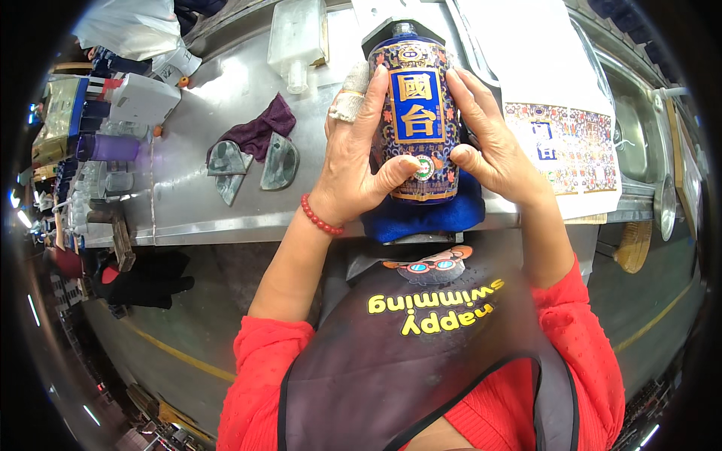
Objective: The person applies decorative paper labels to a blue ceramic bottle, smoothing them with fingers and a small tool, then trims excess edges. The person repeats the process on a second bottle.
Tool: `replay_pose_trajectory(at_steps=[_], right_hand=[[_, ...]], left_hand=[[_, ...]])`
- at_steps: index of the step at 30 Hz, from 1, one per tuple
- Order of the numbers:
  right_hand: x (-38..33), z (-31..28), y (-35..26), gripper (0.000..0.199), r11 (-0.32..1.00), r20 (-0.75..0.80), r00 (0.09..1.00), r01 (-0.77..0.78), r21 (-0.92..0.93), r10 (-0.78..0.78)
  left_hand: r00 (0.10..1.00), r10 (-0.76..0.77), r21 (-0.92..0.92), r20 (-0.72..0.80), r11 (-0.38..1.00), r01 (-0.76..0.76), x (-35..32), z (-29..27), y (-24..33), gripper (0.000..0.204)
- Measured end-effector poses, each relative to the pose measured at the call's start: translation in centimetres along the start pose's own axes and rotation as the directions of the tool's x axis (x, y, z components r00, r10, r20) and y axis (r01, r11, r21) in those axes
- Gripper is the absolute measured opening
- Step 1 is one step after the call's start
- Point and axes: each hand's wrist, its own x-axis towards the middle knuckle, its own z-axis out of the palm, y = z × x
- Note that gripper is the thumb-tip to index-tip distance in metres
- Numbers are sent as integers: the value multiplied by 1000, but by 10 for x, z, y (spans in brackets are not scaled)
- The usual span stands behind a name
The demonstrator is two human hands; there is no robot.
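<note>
A dark blue bottle (415, 66) with an ornate floral wrap and a blue-and-gold label panel lies in front of me, its clear glass neck pointing away. My left hand (350, 165) grips its left side, thumb across the lower front; one finger is wrapped in pale cloth. Against the right side, my right hand (492, 150) presses with fingertips and thumb. Under the bottle's base sits a blue padded cloth (444, 218). To the right is a white sheet stack with printed floral labels (583, 146), matching the bottle's pattern.
Left on the metal table (188, 173) are a purple cloth (274, 124) and green marbled half-round pieces (280, 164). A clear glass bottle (295, 34) lies farther back. A white box (144, 98) and several glass items stand far left; a metal sink (635, 139) is at right.
</note>
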Motion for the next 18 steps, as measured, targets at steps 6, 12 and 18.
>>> replay_pose_trajectory(at_steps=[6, 12, 18], right_hand=[[-1, -2, 7, 87, 999, 24, 999, 26, 41, -27], [-1, -5, 10, 90, 998, 58, 998, 37, 41, -39], [-3, -10, 4, 97, 999, 62, 998, 14, 32, -16]], left_hand=[[999, 50, 11, -6, 999, -50, 2, 0, -2, 102], [997, 83, 46, 1, 995, -83, 2, 0, -5, 104], [998, 12, 74, 66, 997, -17, -15, -6, 0, 120]])
